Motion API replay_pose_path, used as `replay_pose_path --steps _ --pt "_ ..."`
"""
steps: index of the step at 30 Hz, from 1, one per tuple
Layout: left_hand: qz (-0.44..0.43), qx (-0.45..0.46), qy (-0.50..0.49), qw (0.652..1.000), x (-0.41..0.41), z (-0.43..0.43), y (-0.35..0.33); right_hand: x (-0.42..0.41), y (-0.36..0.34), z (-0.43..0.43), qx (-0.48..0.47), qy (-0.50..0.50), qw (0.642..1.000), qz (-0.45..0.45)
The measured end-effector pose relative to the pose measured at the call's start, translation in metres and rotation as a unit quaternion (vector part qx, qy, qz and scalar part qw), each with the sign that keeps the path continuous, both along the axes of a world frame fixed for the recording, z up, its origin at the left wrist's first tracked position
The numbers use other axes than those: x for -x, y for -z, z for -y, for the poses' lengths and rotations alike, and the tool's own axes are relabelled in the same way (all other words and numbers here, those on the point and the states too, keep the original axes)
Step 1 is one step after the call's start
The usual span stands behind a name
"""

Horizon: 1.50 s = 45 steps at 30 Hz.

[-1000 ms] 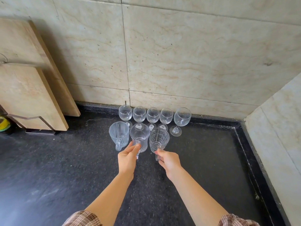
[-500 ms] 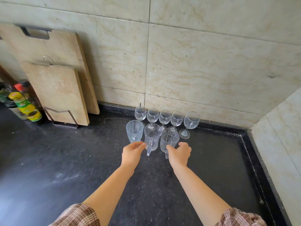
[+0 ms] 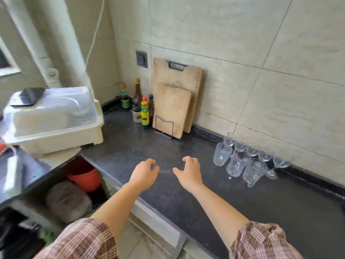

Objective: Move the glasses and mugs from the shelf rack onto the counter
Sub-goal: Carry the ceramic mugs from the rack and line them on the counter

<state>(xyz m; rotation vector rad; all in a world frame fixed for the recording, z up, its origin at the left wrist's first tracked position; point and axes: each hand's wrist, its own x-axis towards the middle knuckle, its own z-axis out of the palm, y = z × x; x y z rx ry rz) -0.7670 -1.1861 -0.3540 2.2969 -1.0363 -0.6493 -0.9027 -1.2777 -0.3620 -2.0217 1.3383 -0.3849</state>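
Head view: A person's left grip (image 3: 143,174) and right grip (image 3: 188,172) are hovering side by side over the near-left part of the dark stone table (image 3: 280,212). Both are released, with fingers loosely curled and nothing in them. Plaid sleeves (image 3: 261,240) are showing at the bottom edge.

The glassware is standing grouped on the table to the right of the grips and well apart from them, close to the tiled wall. Three clear glass mugs (image 3: 237,162) are forming the nearer row, standing just beside one another. Five stemmed wine glasses (image 3: 265,156) are lining up behind them along the foot of the wall, the rightmost one (image 3: 281,162) sitting a little farther out than the rest.

Farther left, a small cutting board (image 3: 171,109) is leaning in a wire stand (image 3: 164,126) in front of a larger cutting board (image 3: 179,71), both propped against the wall. A cluster of sauce bottles (image 3: 143,111) is standing just left of the boards, below a wall socket (image 3: 141,58).

At the far left, a white lidded dish bin (image 3: 52,118) is sitting at the table's end, blurred, with a dark object (image 3: 29,96) lying on its lid. An orange bucket (image 3: 85,178) is sitting beneath the table edge.
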Motion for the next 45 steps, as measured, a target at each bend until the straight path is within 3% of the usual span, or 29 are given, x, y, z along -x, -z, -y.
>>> replay_pose_path --steps 9,22,28,36,45 --pt "0.079 -0.028 -0.144 0.986 -0.093 -0.256 -0.019 -0.133 -0.028 -0.198 0.046 -0.239 0.968 -0.059" --pt "0.131 -0.088 -0.388 0.908 -0.198 -0.575 -0.055 -0.323 -0.073 -0.483 0.185 -0.54 0.819 -0.063" --pt "0.161 -0.109 -0.447 0.873 -0.257 -0.682 -0.07 -0.419 -0.083 -0.597 0.244 -0.624 0.742 -0.035" --pt "0.131 -0.2 -0.517 0.822 -0.344 -0.814 -0.075 -0.538 -0.078 -0.744 0.219 -0.694 0.685 -0.036" --pt "0.143 -0.164 -0.597 0.772 -0.414 -0.927 -0.082 -0.629 -0.093 -0.865 0.253 -0.734 0.63 -0.005"
